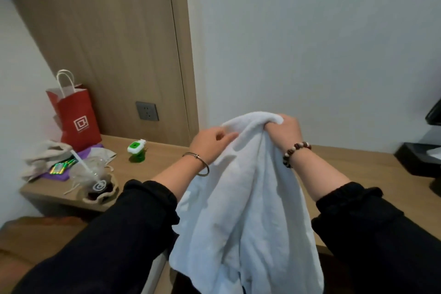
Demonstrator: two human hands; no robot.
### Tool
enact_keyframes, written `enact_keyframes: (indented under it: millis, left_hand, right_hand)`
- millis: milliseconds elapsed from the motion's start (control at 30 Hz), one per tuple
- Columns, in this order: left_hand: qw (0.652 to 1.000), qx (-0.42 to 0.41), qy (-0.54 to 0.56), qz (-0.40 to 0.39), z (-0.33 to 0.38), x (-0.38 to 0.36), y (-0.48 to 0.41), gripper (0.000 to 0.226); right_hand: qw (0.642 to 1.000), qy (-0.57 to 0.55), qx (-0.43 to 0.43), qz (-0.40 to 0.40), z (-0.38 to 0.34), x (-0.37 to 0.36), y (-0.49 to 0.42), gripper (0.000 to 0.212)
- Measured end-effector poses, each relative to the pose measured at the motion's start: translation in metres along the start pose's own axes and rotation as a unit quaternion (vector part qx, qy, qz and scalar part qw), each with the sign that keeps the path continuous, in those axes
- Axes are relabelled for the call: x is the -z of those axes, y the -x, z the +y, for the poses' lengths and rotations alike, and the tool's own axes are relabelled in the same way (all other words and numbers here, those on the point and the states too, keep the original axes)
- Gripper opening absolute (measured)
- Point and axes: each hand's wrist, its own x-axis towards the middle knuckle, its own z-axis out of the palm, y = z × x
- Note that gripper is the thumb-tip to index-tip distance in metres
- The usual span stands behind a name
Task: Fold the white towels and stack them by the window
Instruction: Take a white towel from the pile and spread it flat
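one head cam, wide-angle, looking fwd & down, close above desk (162,157), facing wall (310,43)

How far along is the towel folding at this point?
Nothing looks done: no folded towel or stack is in view, nor a window. In hand: one white towel hangs unfolded, the right hand gripping its bunched top, the left hand pinching the edge beside it. Left: folding it and stacking.
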Motion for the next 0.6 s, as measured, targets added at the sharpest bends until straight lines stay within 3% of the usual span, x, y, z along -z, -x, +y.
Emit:
enact_keyframes:
  millis: [100,200,267,333,433,467,533,600]
  left_hand:
    - [0.985,0.029,-0.140,-0.096,-0.007,-0.015,0.016,0.047]
    - [0.971,0.088,-0.173,-0.142,-0.023,-0.035,0.029,0.060]
    - [0.958,0.134,-0.177,-0.180,-0.038,-0.047,0.033,0.054]
    - [0.956,0.174,-0.167,-0.166,-0.049,-0.052,0.034,0.038]
    - [0.974,0.181,-0.113,-0.074,-0.049,-0.041,0.025,0.027]
    - [0.978,0.178,-0.099,-0.038,-0.046,-0.032,0.019,0.022]
    - [0.983,0.169,-0.061,0.044,-0.036,-0.007,0.004,0.020]
    - [0.986,0.116,-0.079,0.092,-0.018,0.016,-0.006,0.017]
  right_hand:
    - [0.998,-0.057,-0.032,0.024,-0.002,-0.007,0.003,0.024]
    - [0.991,-0.115,-0.050,0.052,-0.004,-0.014,0.006,0.023]
    - [0.986,-0.141,-0.061,0.069,-0.001,-0.014,0.006,0.022]
    - [0.986,-0.132,-0.056,0.081,0.001,-0.012,0.008,0.021]
    - [0.987,-0.104,-0.046,0.111,0.007,-0.001,0.011,0.018]
    - [0.991,-0.062,-0.044,0.109,0.011,0.005,0.010,0.018]
    - [0.990,0.123,-0.033,0.058,0.020,0.020,0.009,0.017]
    - [0.939,0.337,-0.042,-0.059,0.031,0.032,0.011,0.024]
